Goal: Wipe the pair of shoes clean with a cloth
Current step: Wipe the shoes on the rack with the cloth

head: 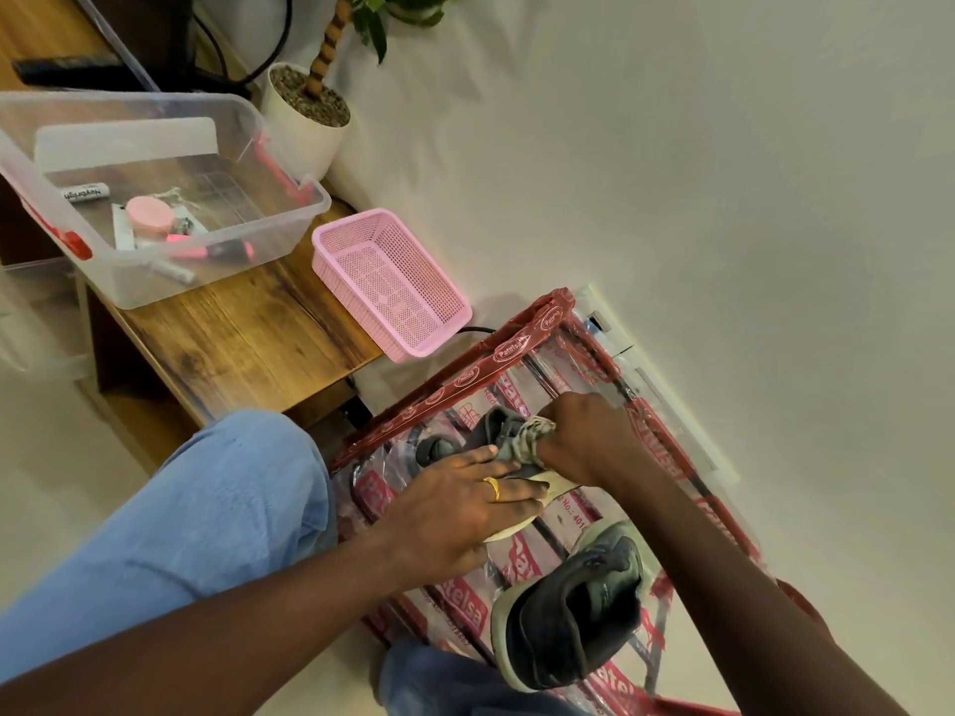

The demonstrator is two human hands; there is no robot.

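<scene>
Two dark grey shoes with pale soles lie on a clear plastic bag with red printed trim [496, 354]. My left hand [460, 503] lies over the far shoe [491, 431], fingers stretched along its side and sole, a gold ring on one finger. My right hand [579, 436] grips a bunched grey-white cloth [527, 439] and presses it against that shoe's upper. The near shoe [568, 612] lies on its side by my right forearm, untouched.
A low wooden table [232, 333] stands at left, bearing a clear plastic tub [289, 219] of small items and a pink mesh basket [413, 348] at its edge. A potted plant [305, 121] stands behind. My knee in blue jeans [206, 509] is beside the bag.
</scene>
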